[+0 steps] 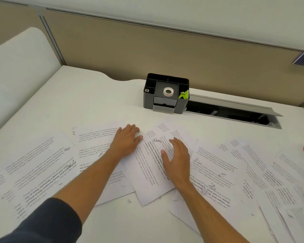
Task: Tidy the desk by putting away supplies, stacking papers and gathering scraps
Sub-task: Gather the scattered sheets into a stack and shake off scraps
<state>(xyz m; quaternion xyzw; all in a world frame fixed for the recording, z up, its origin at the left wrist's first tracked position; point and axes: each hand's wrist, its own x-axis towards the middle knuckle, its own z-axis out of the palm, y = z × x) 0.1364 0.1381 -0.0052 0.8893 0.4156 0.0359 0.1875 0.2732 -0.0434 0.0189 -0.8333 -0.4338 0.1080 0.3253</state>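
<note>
Behind papers (147, 165): organiser (166, 93); open cable tray (235, 113).

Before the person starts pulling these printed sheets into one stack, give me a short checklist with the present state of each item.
1. Both hands free: ok; left hand and right hand lie flat on the sheets, gripping nothing.
2. Sheets gathered: not ok; they are spread across the desk, overlapping at angles.
3. Scraps off the sheets: not ok; small bits lie on several.
4. Supplies put away: ok for the tape roll in the organizer; beyond that, cannot tell.
5. Open cable slot clear of paper: ok.
</note>
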